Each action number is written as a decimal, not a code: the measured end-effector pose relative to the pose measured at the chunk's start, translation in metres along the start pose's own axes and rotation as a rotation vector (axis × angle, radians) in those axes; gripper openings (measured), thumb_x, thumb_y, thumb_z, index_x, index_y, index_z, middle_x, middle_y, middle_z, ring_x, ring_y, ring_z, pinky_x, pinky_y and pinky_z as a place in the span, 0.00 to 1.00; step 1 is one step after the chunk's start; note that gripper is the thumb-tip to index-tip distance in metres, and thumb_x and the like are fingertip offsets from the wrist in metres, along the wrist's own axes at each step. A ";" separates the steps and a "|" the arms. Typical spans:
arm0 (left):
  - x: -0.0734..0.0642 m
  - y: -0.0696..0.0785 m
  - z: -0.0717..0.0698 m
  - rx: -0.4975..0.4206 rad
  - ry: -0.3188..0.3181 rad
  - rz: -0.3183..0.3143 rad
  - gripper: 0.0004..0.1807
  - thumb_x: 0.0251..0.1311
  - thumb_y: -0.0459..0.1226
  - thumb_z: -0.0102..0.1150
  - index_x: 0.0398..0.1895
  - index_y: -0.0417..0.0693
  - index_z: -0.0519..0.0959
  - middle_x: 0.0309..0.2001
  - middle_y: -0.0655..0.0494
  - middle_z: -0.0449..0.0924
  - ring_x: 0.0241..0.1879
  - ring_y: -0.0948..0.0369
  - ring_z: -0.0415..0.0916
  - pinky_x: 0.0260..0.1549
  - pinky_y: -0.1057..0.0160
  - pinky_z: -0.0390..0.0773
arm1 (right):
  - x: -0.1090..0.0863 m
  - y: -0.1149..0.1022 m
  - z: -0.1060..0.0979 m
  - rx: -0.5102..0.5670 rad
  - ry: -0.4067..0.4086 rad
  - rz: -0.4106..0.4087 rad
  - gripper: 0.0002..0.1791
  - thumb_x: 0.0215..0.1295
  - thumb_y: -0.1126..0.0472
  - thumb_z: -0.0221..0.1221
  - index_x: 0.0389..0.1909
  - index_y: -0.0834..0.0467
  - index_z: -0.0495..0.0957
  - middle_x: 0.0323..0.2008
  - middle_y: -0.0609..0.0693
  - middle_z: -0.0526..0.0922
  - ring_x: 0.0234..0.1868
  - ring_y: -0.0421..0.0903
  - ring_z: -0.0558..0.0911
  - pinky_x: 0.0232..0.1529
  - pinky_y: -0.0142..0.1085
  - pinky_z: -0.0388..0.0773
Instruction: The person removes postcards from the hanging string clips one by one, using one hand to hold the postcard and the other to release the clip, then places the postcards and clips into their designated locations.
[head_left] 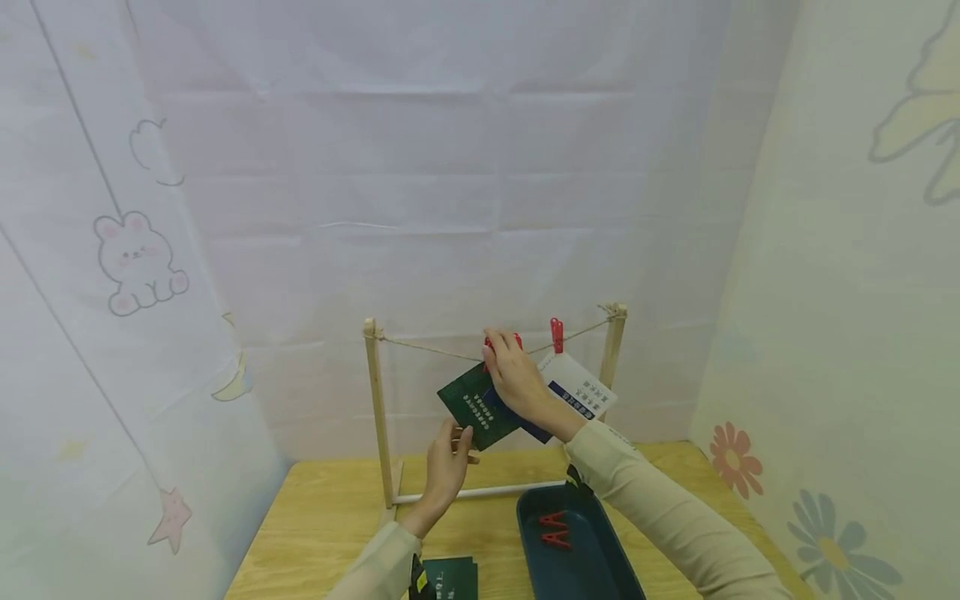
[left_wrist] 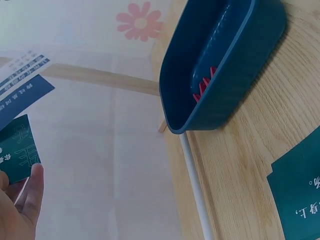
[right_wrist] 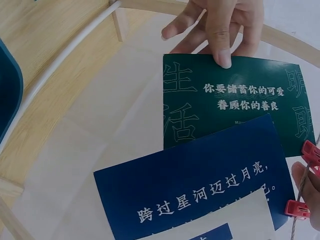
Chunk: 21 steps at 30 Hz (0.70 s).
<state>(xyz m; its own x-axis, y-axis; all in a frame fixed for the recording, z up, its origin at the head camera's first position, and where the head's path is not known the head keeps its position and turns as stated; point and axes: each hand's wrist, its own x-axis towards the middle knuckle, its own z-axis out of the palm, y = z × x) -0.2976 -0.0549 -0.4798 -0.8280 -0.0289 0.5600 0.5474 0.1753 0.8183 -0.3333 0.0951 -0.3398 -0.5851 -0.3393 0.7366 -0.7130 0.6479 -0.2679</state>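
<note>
From where I stand, the green card (head_left: 480, 404) is up in the air over the table (head_left: 322, 508), toward its far edge and left of the tray (head_left: 585, 575). The left hand (head_left: 445, 467) pinches its lower long edge, thumb on the printed face. The right hand (head_left: 517, 379) reaches over the cord (head_left: 427, 347) and seems to pinch the red clip (right_wrist: 311, 151) at the card's top corner; I can't tell whether the clip has caught both cord and card.

To do this well, I'd hold the card steady from below, tuck the corner well into the clip with the cord, then let the left hand go last, without dragging the blue card (right_wrist: 192, 185) it overlaps.

The long axis slants steeply, from upper left down to lower right. The lettering reads upward along it, its tops toward the table's left edge.
</note>
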 end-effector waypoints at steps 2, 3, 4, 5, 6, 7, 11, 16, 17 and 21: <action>0.000 0.000 0.000 -0.012 0.003 -0.001 0.07 0.74 0.33 0.50 0.45 0.36 0.74 0.38 0.38 0.81 0.32 0.37 0.81 0.26 0.58 0.86 | 0.001 0.000 -0.001 0.009 -0.007 0.008 0.21 0.78 0.63 0.49 0.65 0.71 0.67 0.56 0.68 0.72 0.40 0.59 0.81 0.41 0.53 0.82; -0.001 0.000 0.000 -0.014 0.004 -0.001 0.07 0.74 0.33 0.50 0.45 0.36 0.75 0.38 0.38 0.82 0.32 0.37 0.81 0.26 0.58 0.86 | 0.003 0.000 -0.002 0.014 -0.013 0.012 0.22 0.78 0.63 0.49 0.65 0.71 0.67 0.55 0.69 0.72 0.41 0.60 0.81 0.42 0.53 0.82; -0.001 0.001 -0.001 -0.010 0.005 -0.004 0.07 0.74 0.33 0.50 0.45 0.36 0.75 0.38 0.38 0.82 0.32 0.37 0.81 0.27 0.58 0.86 | 0.004 0.000 -0.003 0.020 -0.021 0.020 0.21 0.78 0.62 0.49 0.64 0.71 0.68 0.54 0.69 0.73 0.41 0.59 0.81 0.42 0.53 0.82; -0.001 0.001 -0.001 -0.004 0.006 -0.006 0.07 0.74 0.33 0.51 0.45 0.36 0.75 0.38 0.38 0.82 0.32 0.37 0.81 0.28 0.59 0.86 | 0.005 0.001 -0.004 0.026 -0.030 0.028 0.21 0.78 0.61 0.49 0.63 0.71 0.69 0.53 0.68 0.73 0.40 0.58 0.81 0.41 0.52 0.82; -0.001 0.001 -0.001 0.007 0.008 -0.005 0.07 0.73 0.32 0.51 0.45 0.36 0.75 0.37 0.38 0.82 0.31 0.38 0.82 0.28 0.59 0.86 | 0.006 0.001 -0.006 0.037 -0.044 0.041 0.20 0.78 0.61 0.49 0.62 0.70 0.70 0.52 0.67 0.74 0.40 0.57 0.81 0.41 0.51 0.82; -0.001 0.001 -0.001 0.023 0.011 -0.003 0.06 0.73 0.32 0.51 0.44 0.36 0.75 0.36 0.39 0.82 0.31 0.39 0.82 0.28 0.59 0.86 | 0.007 0.001 -0.007 0.054 -0.057 0.054 0.20 0.78 0.61 0.50 0.61 0.70 0.71 0.51 0.66 0.74 0.40 0.56 0.81 0.42 0.50 0.82; -0.001 0.000 -0.003 0.094 0.027 0.011 0.05 0.73 0.32 0.52 0.42 0.38 0.75 0.34 0.42 0.82 0.28 0.46 0.83 0.29 0.63 0.85 | 0.010 0.002 -0.012 0.111 -0.108 0.099 0.16 0.77 0.61 0.52 0.57 0.67 0.74 0.50 0.62 0.75 0.39 0.53 0.81 0.41 0.46 0.82; 0.000 0.001 -0.003 0.096 0.037 0.031 0.04 0.72 0.31 0.53 0.41 0.37 0.75 0.33 0.42 0.82 0.26 0.51 0.83 0.28 0.61 0.85 | 0.012 0.001 -0.017 0.158 -0.127 0.095 0.14 0.74 0.63 0.54 0.54 0.68 0.75 0.47 0.61 0.76 0.43 0.54 0.82 0.43 0.45 0.83; 0.000 0.001 -0.003 0.084 0.039 0.032 0.05 0.72 0.31 0.53 0.41 0.36 0.75 0.33 0.41 0.82 0.26 0.50 0.83 0.28 0.60 0.86 | 0.012 0.001 -0.017 0.159 -0.120 0.085 0.13 0.74 0.64 0.55 0.52 0.68 0.75 0.46 0.61 0.76 0.44 0.54 0.82 0.43 0.45 0.83; 0.000 0.003 -0.004 0.046 0.043 0.031 0.05 0.71 0.31 0.53 0.40 0.34 0.75 0.33 0.39 0.81 0.27 0.47 0.83 0.28 0.53 0.86 | 0.012 0.002 -0.016 0.175 -0.088 0.054 0.10 0.71 0.67 0.57 0.49 0.68 0.75 0.42 0.61 0.76 0.42 0.55 0.82 0.41 0.46 0.82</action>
<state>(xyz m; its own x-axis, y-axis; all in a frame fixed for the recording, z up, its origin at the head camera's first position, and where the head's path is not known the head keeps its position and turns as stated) -0.2957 -0.0581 -0.4768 -0.8040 -0.0652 0.5910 0.5658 0.2220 0.7941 -0.3358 0.1032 -0.3216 -0.6506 -0.3707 0.6628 -0.7313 0.5411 -0.4152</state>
